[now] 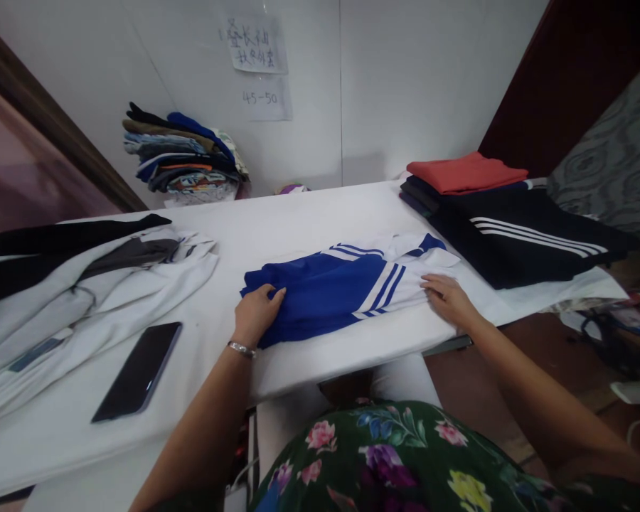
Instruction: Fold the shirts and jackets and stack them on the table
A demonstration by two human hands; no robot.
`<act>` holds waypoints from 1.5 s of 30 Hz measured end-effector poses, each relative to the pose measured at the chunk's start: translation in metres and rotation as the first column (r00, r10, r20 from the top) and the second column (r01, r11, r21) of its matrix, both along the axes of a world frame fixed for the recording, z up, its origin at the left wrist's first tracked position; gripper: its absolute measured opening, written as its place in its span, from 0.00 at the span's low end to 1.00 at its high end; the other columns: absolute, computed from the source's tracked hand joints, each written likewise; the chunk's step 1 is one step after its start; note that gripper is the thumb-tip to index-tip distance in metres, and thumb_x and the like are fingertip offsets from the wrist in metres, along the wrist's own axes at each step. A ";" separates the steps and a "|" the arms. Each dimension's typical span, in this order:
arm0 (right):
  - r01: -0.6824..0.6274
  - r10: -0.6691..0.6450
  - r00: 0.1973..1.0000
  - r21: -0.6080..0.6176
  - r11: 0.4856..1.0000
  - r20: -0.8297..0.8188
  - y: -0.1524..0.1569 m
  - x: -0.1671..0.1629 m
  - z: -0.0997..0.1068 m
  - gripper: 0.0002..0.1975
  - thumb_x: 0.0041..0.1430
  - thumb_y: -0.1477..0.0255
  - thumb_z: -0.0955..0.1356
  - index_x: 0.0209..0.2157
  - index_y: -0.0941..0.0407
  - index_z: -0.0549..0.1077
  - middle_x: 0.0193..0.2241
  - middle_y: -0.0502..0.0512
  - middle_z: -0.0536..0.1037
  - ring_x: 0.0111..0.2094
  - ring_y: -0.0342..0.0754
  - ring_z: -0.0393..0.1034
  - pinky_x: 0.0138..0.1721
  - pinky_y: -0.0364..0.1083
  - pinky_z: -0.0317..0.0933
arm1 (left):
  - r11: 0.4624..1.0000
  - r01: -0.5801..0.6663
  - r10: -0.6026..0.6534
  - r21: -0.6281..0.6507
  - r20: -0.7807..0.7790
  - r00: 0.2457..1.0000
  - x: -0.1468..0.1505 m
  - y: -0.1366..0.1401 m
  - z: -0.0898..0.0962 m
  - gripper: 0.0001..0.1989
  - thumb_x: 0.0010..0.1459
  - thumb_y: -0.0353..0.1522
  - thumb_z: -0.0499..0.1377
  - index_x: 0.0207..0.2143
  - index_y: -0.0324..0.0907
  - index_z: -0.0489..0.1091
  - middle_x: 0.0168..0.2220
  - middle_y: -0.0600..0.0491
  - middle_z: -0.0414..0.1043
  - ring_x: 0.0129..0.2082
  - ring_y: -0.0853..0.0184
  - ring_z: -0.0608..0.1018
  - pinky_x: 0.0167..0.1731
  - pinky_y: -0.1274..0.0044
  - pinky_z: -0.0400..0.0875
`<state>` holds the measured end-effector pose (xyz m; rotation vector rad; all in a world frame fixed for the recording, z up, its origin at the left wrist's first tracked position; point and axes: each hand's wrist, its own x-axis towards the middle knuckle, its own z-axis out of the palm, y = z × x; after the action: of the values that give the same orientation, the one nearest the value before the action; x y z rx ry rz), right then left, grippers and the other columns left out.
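A blue-and-white jacket [325, 288] with striped bands lies folded lengthwise on the white-covered table, its white collar end to the right. My left hand [257, 313], with a bracelet at the wrist, grips the blue end of the jacket between thumb and fingers. Over at the white end, my right hand [450, 300] rests on the near edge of the cloth, fingers stretched out. The fabric under both hands is partly hidden.
A dark phone [139, 371] lies on the table [213, 419] beside loose white and black garments [112, 284]. Folded clothes [184, 160] are piled at the back left. Dark striped clothing [517, 235] with a red garment [466, 173] on top sits at the right.
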<state>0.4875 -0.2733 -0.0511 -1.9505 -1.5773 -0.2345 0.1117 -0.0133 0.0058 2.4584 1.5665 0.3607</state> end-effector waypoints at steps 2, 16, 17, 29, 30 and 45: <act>0.011 -0.010 1.000 0.049 0.999 -0.025 0.000 -0.005 0.003 0.13 0.55 0.73 0.62 0.38 0.53 0.76 0.47 0.57 0.76 0.51 0.55 0.68 0.53 0.60 0.59 | 0.998 -0.006 0.005 0.067 0.016 1.000 -0.002 -0.004 0.003 0.23 0.58 0.50 0.48 0.39 0.45 0.73 0.30 0.49 0.76 0.34 0.56 0.77 0.30 0.71 0.67; -0.100 0.114 0.993 -0.345 0.933 0.020 0.041 -0.049 0.012 0.28 0.63 0.57 0.60 0.63 0.47 0.55 0.64 0.59 0.55 0.65 0.58 0.45 0.60 0.67 0.44 | 0.847 0.501 -0.491 0.177 -0.099 0.865 0.013 -0.018 -0.011 0.27 0.61 0.46 0.50 0.57 0.41 0.64 0.59 0.44 0.64 0.60 0.53 0.63 0.59 0.57 0.51; -0.106 0.115 0.993 -0.355 0.929 0.004 0.040 -0.048 0.008 0.28 0.63 0.57 0.60 0.63 0.47 0.55 0.64 0.58 0.54 0.65 0.58 0.45 0.61 0.67 0.43 | 0.852 0.498 -0.489 0.161 -0.094 0.867 0.012 -0.017 -0.015 0.27 0.61 0.47 0.50 0.56 0.42 0.65 0.58 0.44 0.64 0.60 0.53 0.64 0.59 0.56 0.51; 0.028 -0.026 0.970 0.003 1.000 -0.241 0.128 0.025 0.040 0.19 0.61 0.67 0.60 0.50 0.52 0.72 0.53 0.56 0.73 0.57 0.52 0.63 0.59 0.57 0.55 | 0.913 0.242 -0.245 0.329 -0.033 0.969 0.027 0.032 0.029 0.18 0.62 0.38 0.48 0.49 0.44 0.70 0.54 0.46 0.70 0.56 0.55 0.68 0.57 0.57 0.53; 0.049 -0.059 0.973 -0.050 0.998 -0.223 0.142 0.032 0.042 0.19 0.60 0.69 0.59 0.50 0.53 0.72 0.53 0.56 0.72 0.57 0.52 0.63 0.59 0.56 0.55 | 0.929 0.199 -0.193 0.312 -0.052 0.980 0.028 0.039 0.027 0.18 0.62 0.38 0.48 0.49 0.43 0.70 0.52 0.44 0.71 0.55 0.54 0.69 0.56 0.57 0.55; 0.046 -0.128 0.974 -0.389 0.920 -0.187 0.207 0.073 0.044 0.18 0.55 0.69 0.62 0.45 0.57 0.76 0.48 0.57 0.76 0.50 0.52 0.69 0.52 0.48 0.60 | 0.945 0.155 -0.150 0.287 -0.038 0.988 0.014 0.048 0.012 0.17 0.59 0.44 0.50 0.34 0.42 0.73 0.37 0.45 0.72 0.40 0.55 0.73 0.41 0.66 0.68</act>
<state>0.5605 -0.0664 -0.0074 -2.2586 -1.4792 0.2593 0.1259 0.0342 0.0181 2.7864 1.4021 0.5837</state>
